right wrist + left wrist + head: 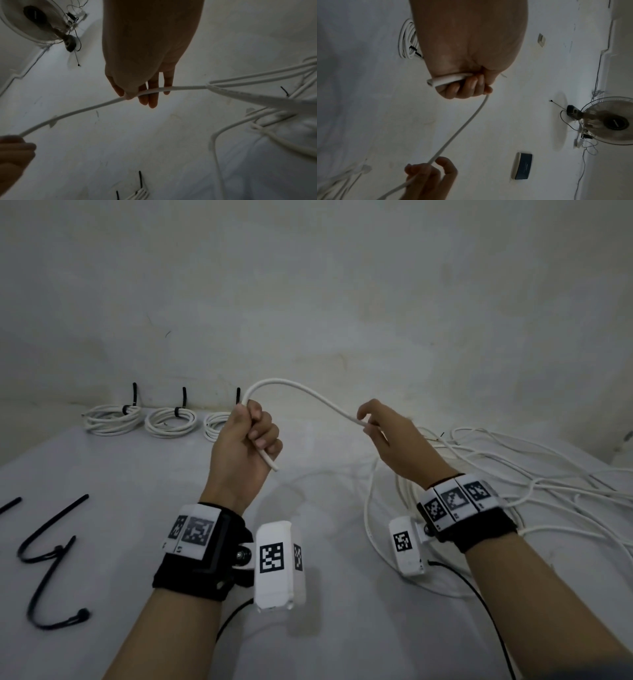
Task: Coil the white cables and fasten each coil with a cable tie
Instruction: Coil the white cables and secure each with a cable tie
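My left hand (251, 436) is raised over the table in a fist around the end of a white cable (301, 393); the cut tip (274, 467) sticks out below my fingers (467, 86). The cable arches to my right hand (373, 422), which pinches it between thumb and fingers (150, 97). From there it runs down into a loose tangle of white cable (513, 481) on the right. Three finished coils (113, 419) (170, 422) (215, 424) with black ties lie along the far wall. Loose black cable ties (48, 563) lie at the left.
The table (137, 481) is covered in white cloth and stands against a pale wall. A wall fan (611, 121) and a dark switch box (523, 165) hang on the wall. Black wires (479, 594) trail from the wrist cameras near the front.
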### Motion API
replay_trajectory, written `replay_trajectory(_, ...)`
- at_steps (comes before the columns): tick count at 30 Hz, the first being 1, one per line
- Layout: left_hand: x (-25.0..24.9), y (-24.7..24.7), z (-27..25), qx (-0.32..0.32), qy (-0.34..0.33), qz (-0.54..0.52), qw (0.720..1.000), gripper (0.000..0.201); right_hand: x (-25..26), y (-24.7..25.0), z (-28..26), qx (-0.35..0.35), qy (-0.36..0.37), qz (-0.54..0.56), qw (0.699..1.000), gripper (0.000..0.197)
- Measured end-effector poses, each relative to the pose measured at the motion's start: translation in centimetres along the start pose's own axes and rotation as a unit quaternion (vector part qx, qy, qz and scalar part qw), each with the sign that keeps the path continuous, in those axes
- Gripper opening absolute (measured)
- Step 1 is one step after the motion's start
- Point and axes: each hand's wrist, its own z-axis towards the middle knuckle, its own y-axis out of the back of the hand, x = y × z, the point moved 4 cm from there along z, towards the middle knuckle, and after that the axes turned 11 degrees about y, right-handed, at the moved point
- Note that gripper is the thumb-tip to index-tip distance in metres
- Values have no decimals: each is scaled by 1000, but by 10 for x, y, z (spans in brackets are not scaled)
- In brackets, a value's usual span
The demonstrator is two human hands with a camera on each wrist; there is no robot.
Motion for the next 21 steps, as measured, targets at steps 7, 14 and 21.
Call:
replay_trajectory(7, -8, -1, -2, -24, -45, -9, 999, 37, -5, 4, -9, 10, 5, -38, 999, 11)
replay_trajectory(14, 3, -4, 3, -62, -38, 38, 997, 38, 35, -6, -4, 109, 83, -68, 988, 13)
replay_trajectory(21, 27, -17, 17, -72, -6, 103, 992, 38, 72, -9, 1, 155, 127, -65, 978, 19)
